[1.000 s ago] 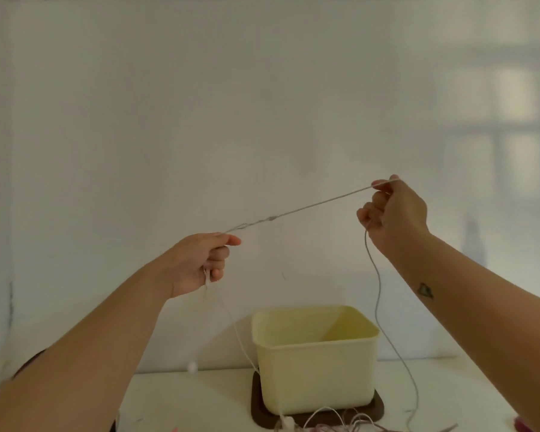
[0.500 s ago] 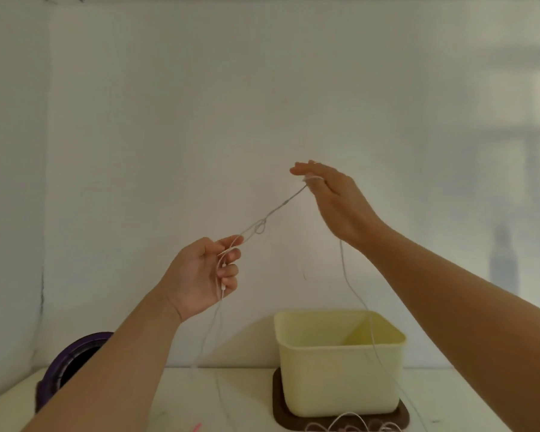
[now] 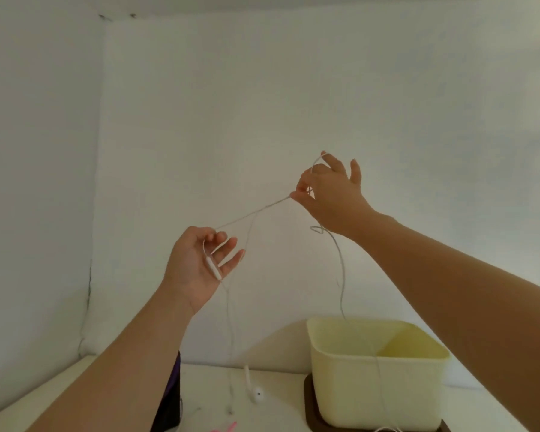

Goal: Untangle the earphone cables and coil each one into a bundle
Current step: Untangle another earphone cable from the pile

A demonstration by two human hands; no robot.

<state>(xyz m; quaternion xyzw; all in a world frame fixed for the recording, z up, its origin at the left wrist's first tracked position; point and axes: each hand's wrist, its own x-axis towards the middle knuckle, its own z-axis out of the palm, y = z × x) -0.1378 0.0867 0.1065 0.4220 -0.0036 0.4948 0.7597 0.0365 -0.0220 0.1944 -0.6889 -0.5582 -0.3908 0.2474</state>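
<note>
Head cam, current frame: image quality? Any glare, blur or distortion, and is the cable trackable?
Head view: dim, even light, no glare, soft focus throughout. The thin pale cable nearly blends into the wall. It is clearest between the left hand and right hand, and the hanging strands are faint. The wide angle bends the wall corner at left. The bin casts a soft shadow leftward.

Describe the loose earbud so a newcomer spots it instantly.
Find the pale yellow tub on the table at lower right. Just left of it, down at the surface, is a white earbud: the only rounded bulb among thin cable strands.
</note>
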